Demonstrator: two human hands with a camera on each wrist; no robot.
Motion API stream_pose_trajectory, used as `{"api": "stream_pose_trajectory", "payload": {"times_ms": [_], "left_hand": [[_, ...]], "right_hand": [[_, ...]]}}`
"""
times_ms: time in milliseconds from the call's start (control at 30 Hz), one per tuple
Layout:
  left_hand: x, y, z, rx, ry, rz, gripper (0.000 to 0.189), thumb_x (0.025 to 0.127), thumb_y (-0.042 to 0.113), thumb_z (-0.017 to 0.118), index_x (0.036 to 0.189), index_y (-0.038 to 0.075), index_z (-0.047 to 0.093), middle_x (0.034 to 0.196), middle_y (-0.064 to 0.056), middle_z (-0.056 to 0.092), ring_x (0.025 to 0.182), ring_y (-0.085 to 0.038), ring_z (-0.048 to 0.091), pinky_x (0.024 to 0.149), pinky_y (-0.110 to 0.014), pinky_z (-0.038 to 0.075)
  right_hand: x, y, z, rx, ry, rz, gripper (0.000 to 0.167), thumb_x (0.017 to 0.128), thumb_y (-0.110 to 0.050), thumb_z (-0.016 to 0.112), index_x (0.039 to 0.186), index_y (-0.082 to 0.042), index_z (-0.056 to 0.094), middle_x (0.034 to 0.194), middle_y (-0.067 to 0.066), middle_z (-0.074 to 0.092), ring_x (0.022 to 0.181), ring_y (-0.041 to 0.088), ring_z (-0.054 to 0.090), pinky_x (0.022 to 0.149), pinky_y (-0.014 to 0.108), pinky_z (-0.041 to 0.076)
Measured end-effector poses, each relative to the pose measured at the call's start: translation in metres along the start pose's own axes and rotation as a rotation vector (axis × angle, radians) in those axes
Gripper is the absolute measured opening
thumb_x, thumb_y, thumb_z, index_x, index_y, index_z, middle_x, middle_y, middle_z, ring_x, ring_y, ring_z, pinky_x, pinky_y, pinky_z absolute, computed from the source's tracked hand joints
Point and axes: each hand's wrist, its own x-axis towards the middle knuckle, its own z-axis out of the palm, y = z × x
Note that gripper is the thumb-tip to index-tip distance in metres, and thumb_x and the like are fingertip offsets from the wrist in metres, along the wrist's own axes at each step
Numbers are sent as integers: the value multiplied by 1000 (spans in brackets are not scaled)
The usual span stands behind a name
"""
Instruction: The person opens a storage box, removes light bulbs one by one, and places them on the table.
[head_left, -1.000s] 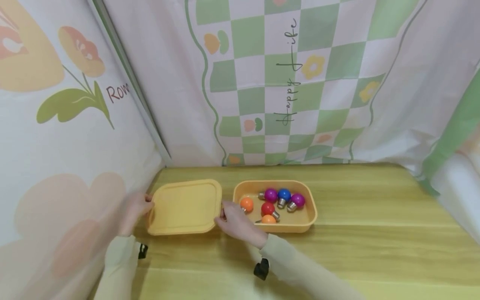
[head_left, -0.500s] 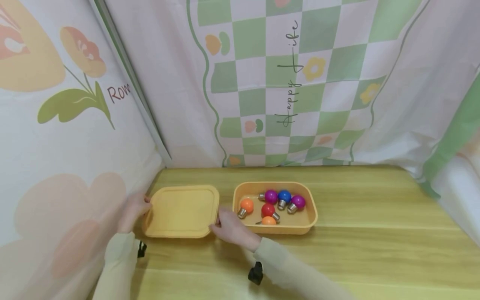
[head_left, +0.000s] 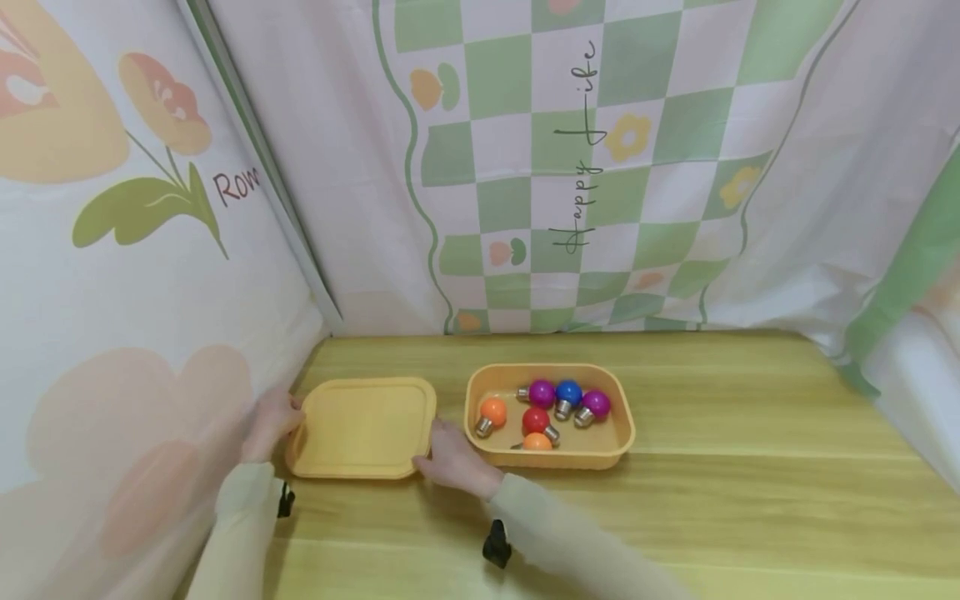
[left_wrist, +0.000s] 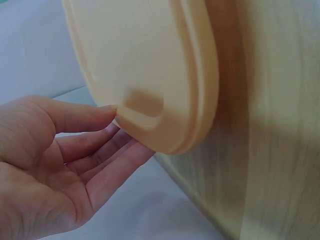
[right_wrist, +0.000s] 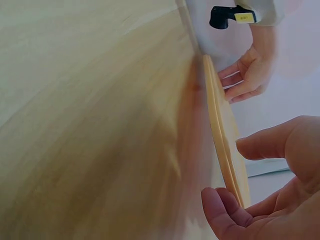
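A yellow rectangular lid (head_left: 363, 427) with rounded corners lies level, low over the table, left of a matching box (head_left: 553, 459). My left hand (head_left: 271, 425) pinches its left end, thumb on top beside a small recess and fingers at the underside, as the left wrist view shows. At the opposite end my right hand (head_left: 457, 458) holds the edge between thumb and fingers. In the right wrist view the lid (right_wrist: 226, 135) appears edge-on with a shadow beside it. Inside the uncovered box are several coloured light bulbs, among them a red bulb (head_left: 536, 419) and a blue bulb (head_left: 568, 393).
The wood-grain table (head_left: 750, 467) extends to the right of the box. A white floral curtain (head_left: 172, 333) borders it closely on the left, by my left hand. Behind stands a green-checked curtain (head_left: 555, 167).
Both hands have brought the lid down and slightly toward me, and my right hand has shifted left with it. The orange bulb at the box's left end now shows fully. The box stays put.
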Motion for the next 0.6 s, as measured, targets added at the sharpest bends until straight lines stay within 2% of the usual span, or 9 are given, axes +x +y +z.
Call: {"api": "stream_pose_trajectory", "payload": {"times_ms": [133,367,500,600], "left_hand": [[1,-1,4,50,35,29,24,66,-2,48,50,14,39,46,5,36,43,-10,35,43,-21,31],[5,-4,9,83,60,38,18,65,-1,48,49,9,46,44,5,41,39,-9,39,40,-20,31],[6,-5,12,112,84,56,17,65,0,50,49,6,50,45,4,42,43,-11,38,42,-21,32],[7,-4,13,119,98,64,19,65,1,51,48,9,47,45,6,38,45,-12,33,43,-21,28]], "right_hand": [[3,2,4,-53,-6,49,63,84,-16,73,135,11,48,119,23,63,110,32,60,97,41,52],[10,4,10,-112,5,101,58,80,-23,80,119,12,55,102,19,62,96,28,59,87,38,52],[14,6,14,-151,18,115,54,78,-25,82,112,10,58,96,16,62,92,27,59,84,36,52],[15,7,16,-170,19,130,51,78,-25,82,107,8,59,94,16,61,89,26,58,83,36,51]]}}
